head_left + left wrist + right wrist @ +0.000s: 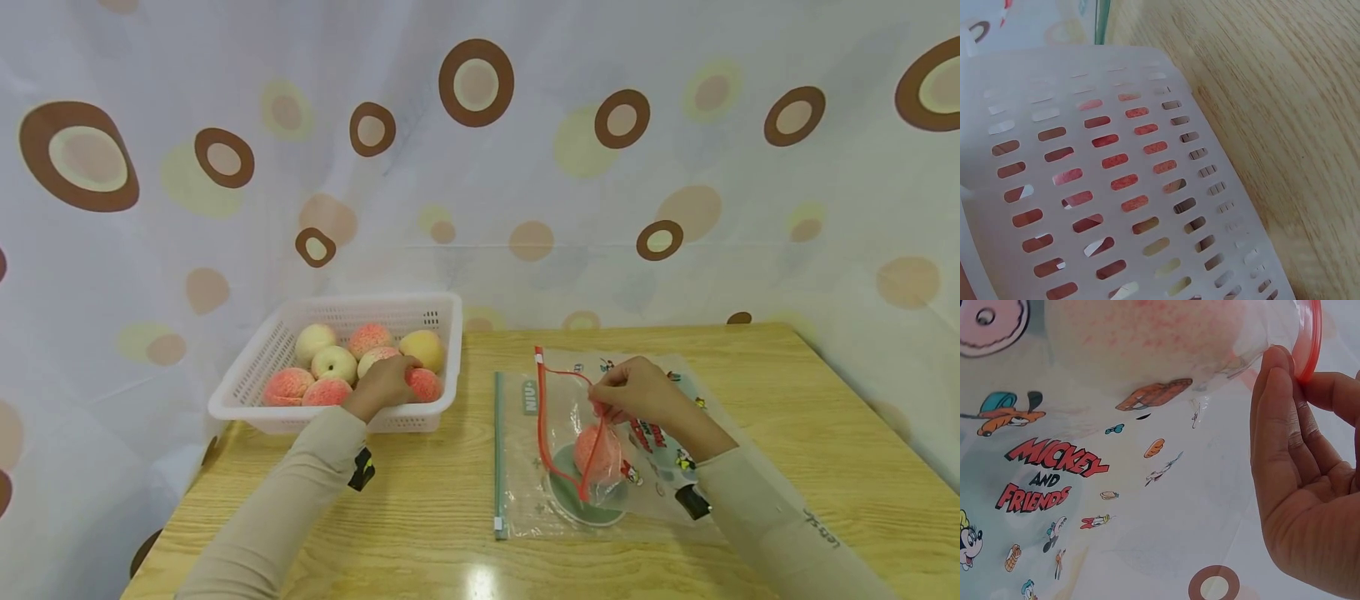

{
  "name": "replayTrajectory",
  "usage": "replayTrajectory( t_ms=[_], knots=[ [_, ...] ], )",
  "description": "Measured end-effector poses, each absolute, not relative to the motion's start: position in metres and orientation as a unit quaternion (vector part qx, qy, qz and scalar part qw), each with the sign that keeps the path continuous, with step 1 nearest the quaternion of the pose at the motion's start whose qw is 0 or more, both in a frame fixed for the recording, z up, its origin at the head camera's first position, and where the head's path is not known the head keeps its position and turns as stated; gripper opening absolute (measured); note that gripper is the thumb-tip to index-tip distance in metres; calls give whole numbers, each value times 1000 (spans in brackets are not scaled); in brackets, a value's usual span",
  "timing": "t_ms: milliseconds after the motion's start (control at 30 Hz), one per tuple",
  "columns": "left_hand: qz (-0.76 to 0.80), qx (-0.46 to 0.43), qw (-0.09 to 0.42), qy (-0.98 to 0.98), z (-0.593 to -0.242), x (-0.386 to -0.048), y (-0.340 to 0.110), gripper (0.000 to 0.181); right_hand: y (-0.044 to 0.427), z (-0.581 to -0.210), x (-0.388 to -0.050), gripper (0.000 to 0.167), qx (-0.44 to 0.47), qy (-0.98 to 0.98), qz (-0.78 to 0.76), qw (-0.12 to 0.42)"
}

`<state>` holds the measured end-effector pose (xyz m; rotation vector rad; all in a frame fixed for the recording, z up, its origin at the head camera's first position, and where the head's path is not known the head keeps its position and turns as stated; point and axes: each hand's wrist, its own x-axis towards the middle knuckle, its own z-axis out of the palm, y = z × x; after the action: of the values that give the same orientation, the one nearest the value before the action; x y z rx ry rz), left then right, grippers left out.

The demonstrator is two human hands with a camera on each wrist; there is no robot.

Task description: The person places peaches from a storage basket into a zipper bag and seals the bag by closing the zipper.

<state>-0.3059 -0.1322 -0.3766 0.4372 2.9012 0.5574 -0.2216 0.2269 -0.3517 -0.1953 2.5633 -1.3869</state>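
In the head view my left hand (386,385) reaches over the front rim of a white slotted basket (337,422). Its fingers curl against a red peach (425,386) at the basket's front right; the thumb is mostly hidden. My right hand (637,392) pinches the red zip edge of a clear zip bag (551,417), whose mouth gapes toward the left. Inside the bag sits a pinkish peach (596,454). The right wrist view shows the right hand (1304,462) pinching that red edge close to the pale, red-speckled peach (1147,337).
Several pale and red peaches, among them a whitish one (333,365), fill the basket. A second clear bag with a green zip (499,458) lies beneath the red-zip one on the wooden table (420,517). Behind hangs a dotted curtain (480,183).
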Motion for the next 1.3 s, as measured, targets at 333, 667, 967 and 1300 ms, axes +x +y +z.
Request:
replayTrajectory(
  t_ms=[333, 667, 967, 1300],
  knots=[
    [183, 145, 60, 970, -375, -303, -131, 51, 228, -354, -222, 24, -63, 872, -473, 111],
    [170, 163, 20, 972, -378, -305, -131, 54, 227, -354, -221, 24, -59, 873, -472, 110],
    [188, 179, -37, 965, -366, -298, -135, 66, 228, -352, -220, 24, -62, 872, -474, 107],
    [227, 191, -113, 948, -332, -280, -138, 67, 229, -352, -221, 24, -63, 879, -460, 106]
  ],
)
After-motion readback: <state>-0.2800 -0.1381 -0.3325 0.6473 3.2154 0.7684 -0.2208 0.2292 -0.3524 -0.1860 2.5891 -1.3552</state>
